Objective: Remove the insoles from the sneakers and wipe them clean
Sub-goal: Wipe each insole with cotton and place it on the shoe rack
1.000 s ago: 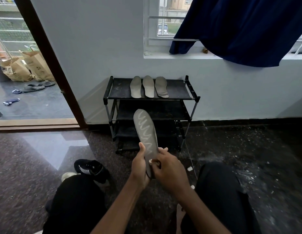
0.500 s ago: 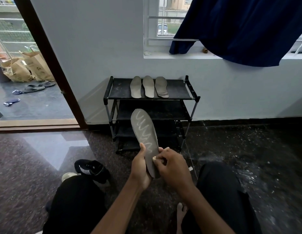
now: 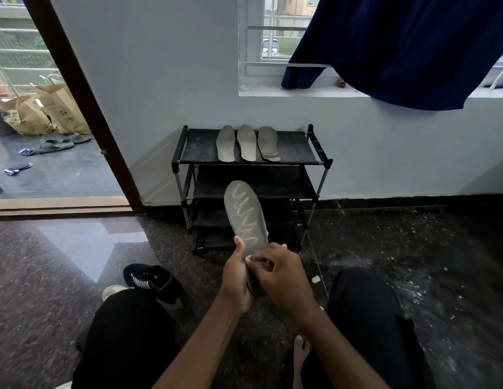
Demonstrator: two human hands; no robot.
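Seated on the dark polished floor (image 3: pixel 62 276), knees apart in black trousers. Holding a gray insole (image 3: pixel 246 214) upright between the knees, toe end up, pale zigzag streaks down its facing side. Gripping its lower part from the left with the left hand (image 3: pixel 235 276), thumb pressed up along the near edge, fingers out of sight behind it. Closing on the heel end from the right with the right hand (image 3: pixel 285 279), fingers curled tight and pinching at the insole's edge (something small and pale at the fingertips, too small to tell what). Beyond the hands, against the pale wall, a black shoe rack (image 3: pixel 300 153) with three more insoles (image 3: pixel 246 142) laid side by side on its top shelf, toes toward the wall. Left of the left knee, a black sneaker (image 3: pixel 152 279) with white stripes on the floor, and just beside it the pale toe of another shoe (image 3: pixel 112 290), mostly hidden by the knee. Near the right knee, a small white scrap (image 3: pixel 315 279) on the floor. Above, draped over the window sill (image 3: pixel 272 92), a dark blue cloth (image 3: pixel 399 51). Through the open doorway at far left, brown paper bags (image 3: pixel 42 110) and sandals (image 3: pixel 62 141).
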